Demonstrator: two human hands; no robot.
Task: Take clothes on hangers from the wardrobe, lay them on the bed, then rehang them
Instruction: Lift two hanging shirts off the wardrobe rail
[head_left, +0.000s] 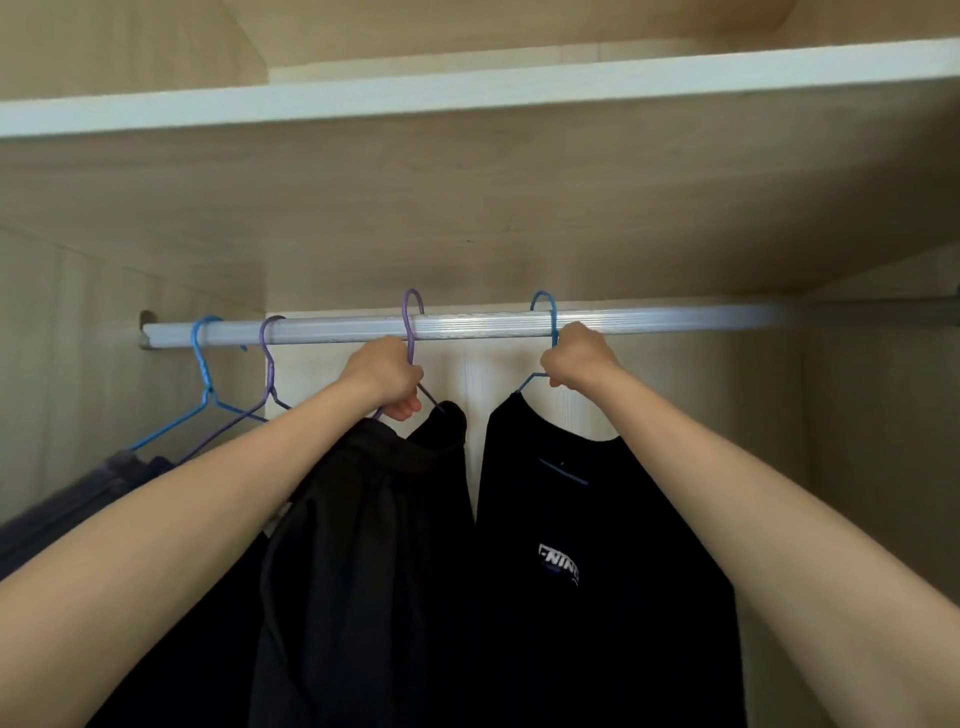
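Inside the wardrobe a silver rail (478, 325) runs across. My left hand (387, 376) grips the neck of a purple hanger (412, 312), whose hook sits over the rail; a black garment (374, 545) hangs from it. My right hand (576, 358) grips the neck of a blue hanger (545, 306), also hooked over the rail, which carries a black T-shirt (597, 545) with a small white logo.
Further left on the rail hang another blue hanger (205, 374) and another purple hanger (270, 374), with dark clothes (78, 509) below them. A white-edged shelf (467, 88) lies above. Wardrobe side walls close in at left and right.
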